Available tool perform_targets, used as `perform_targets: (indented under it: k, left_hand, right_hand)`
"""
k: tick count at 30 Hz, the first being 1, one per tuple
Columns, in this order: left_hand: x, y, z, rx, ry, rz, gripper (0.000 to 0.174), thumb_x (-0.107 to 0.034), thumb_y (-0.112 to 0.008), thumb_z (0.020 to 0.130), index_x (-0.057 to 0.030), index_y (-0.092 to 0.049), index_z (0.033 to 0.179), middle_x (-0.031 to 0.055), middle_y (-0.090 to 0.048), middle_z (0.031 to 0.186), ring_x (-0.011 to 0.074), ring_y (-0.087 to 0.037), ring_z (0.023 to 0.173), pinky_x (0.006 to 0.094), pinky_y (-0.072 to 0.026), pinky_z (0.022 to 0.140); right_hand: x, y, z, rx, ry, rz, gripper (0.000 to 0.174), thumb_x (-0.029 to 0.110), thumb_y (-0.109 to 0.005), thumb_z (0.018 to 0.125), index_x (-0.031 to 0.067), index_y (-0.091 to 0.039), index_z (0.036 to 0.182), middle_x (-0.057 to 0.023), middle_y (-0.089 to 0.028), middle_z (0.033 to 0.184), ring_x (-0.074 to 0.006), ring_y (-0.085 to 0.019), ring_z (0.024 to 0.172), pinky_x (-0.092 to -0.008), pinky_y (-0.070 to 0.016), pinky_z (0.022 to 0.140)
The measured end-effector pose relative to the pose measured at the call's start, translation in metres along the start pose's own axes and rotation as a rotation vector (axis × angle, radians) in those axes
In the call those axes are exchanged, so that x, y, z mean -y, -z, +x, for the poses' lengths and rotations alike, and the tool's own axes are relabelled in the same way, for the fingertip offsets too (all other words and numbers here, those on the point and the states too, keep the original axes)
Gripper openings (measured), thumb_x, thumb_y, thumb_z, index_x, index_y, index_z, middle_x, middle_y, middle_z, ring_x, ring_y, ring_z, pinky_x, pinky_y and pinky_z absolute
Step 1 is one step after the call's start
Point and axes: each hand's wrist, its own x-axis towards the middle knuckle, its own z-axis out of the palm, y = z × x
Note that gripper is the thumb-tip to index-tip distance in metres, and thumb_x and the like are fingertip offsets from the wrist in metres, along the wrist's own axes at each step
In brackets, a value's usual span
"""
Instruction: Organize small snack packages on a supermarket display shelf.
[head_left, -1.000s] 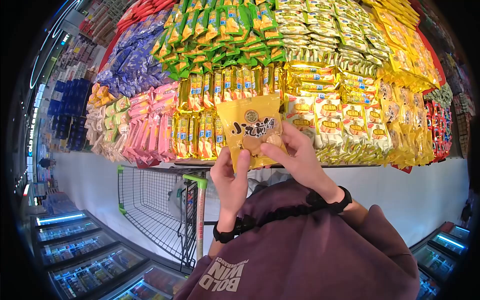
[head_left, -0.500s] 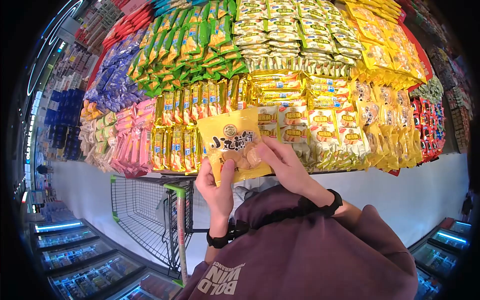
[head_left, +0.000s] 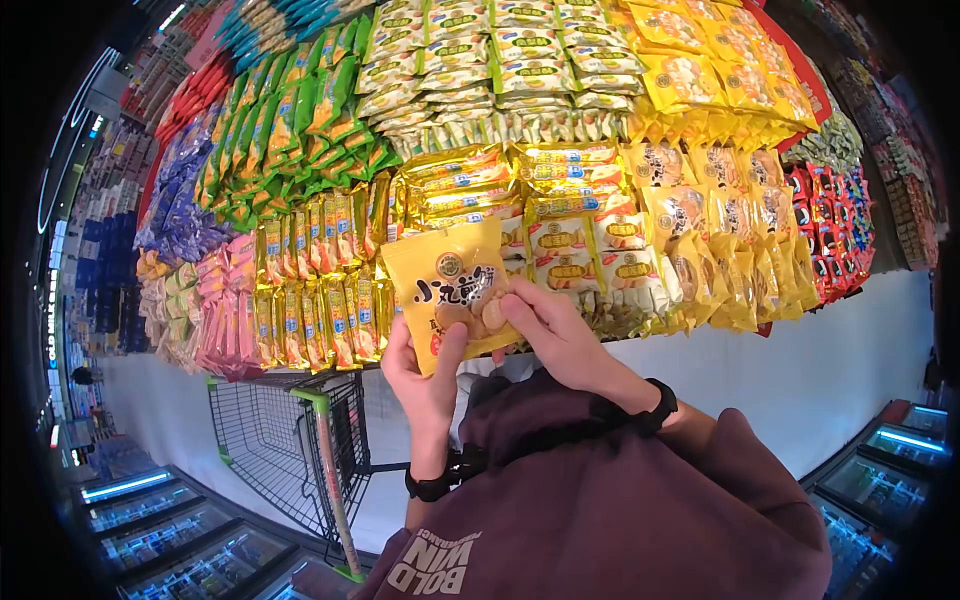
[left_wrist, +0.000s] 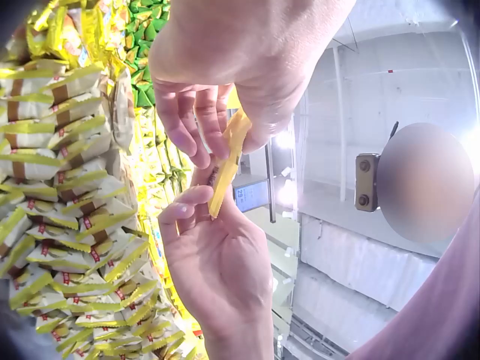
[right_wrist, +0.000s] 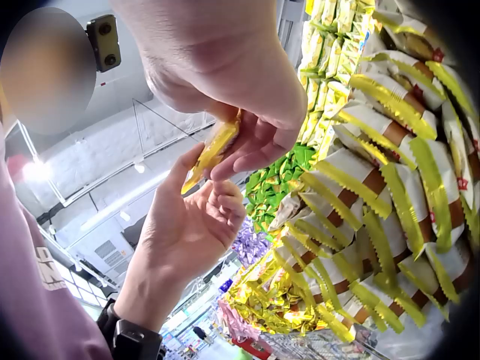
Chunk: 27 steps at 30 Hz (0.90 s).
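Yellow plastic packet (head_left: 450,285), slightly tilted, gripped between left hand (head_left: 420,385) and right hand (head_left: 555,335) at the near edge of the red-sided display (head_left: 805,62). Reads 小丸煎饼 in bold black brush-style characters across the front, below a round emblem with writing too small to make out; shows round brownish biscuits pictured lower down. Thumb of the left hand over the lower front, partly covering smaller characters near the lower left corner, fingers behind; thumb and fingers of the right hand pinching the opposite side.

Along the near edge of the display, gold-wrapped bars (head_left: 320,235) towards the left and white-and-yellow packets (head_left: 565,255) around the middle. By the near right corner, brown-and-yellow packets (head_left: 735,225), with black brush lettering like that on the held one; by the near left corner, pink packets (head_left: 230,300). Farther back, white-and-green packets (head_left: 530,75), lettered 凤梨酥, beside green packets (head_left: 290,120).

Below the near edge, to the left, wire shopping cart (head_left: 270,420). On the purple garment (head_left: 640,500), BOLD WIN in pale letters.
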Motion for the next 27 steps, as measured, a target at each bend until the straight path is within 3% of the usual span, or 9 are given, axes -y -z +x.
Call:
perform_targets:
  k: [8,15,20,24,27]
  left_hand:
    - [-0.01,-0.022,0.005,0.11,0.025,0.057,0.021,-0.009,-0.071,0.092,0.0,-0.064,0.109,0.0015,-0.067,0.097,0.0063,-0.06,0.084,0.0225,-0.0475,0.077]
    - [-0.011,-0.009,0.009,0.238,-0.044,0.07,0.017,-0.008,-0.068,0.095,-0.0009,-0.065,0.109,0.0014,-0.068,0.098,0.0055,-0.06,0.083,0.0205,-0.0468,0.075]
    - [-0.011,0.014,0.015,0.257,0.051,-0.139,0.026,-0.004,-0.066,0.095,0.0038,-0.06,0.119,0.0096,-0.07,0.106,0.0132,-0.068,0.09,0.029,-0.0632,0.072]
    - [0.002,0.032,0.018,0.318,0.071,-0.135,0.022,-0.005,-0.068,0.094,0.0039,-0.064,0.114,0.0084,-0.072,0.101,0.0114,-0.069,0.085,0.0262,-0.0587,0.071]
    - [0.013,0.043,0.019,0.386,-0.009,-0.008,0.018,-0.005,-0.07,0.092,0.004,-0.067,0.108,0.0068,-0.072,0.095,0.0104,-0.068,0.079,0.0248,-0.0552,0.071]
  right_hand:
    - [-0.014,0.025,-0.01,-0.12,0.142,-0.229,0.023,0.022,-0.05,0.106,0.0003,-0.055,0.111,-0.0034,-0.064,0.086,-0.0061,-0.056,0.073,-0.0254,-0.0459,0.064]
    - [-0.007,0.0,-0.009,-0.157,0.15,-0.002,0.023,0.016,-0.066,0.097,0.0017,-0.056,0.112,-0.0002,-0.065,0.093,-0.0046,-0.059,0.083,-0.0241,-0.049,0.072]
    - [-0.008,-0.011,0.002,-0.123,0.115,-0.224,0.034,0.015,-0.072,0.093,0.0022,-0.054,0.118,-0.0043,-0.069,0.105,-0.0079,-0.064,0.097,-0.0245,-0.0517,0.082]
    - [-0.005,-0.024,0.009,-0.2,0.244,-0.166,0.043,0.011,-0.075,0.09,0.0034,-0.05,0.125,-0.0072,-0.07,0.11,-0.0095,-0.066,0.099,-0.0224,-0.0512,0.079]
    - [-0.01,-0.027,0.012,-0.301,0.173,-0.106,0.042,0.011,-0.075,0.09,0.0038,-0.052,0.125,-0.0075,-0.07,0.111,-0.0091,-0.065,0.101,-0.0218,-0.0515,0.079]
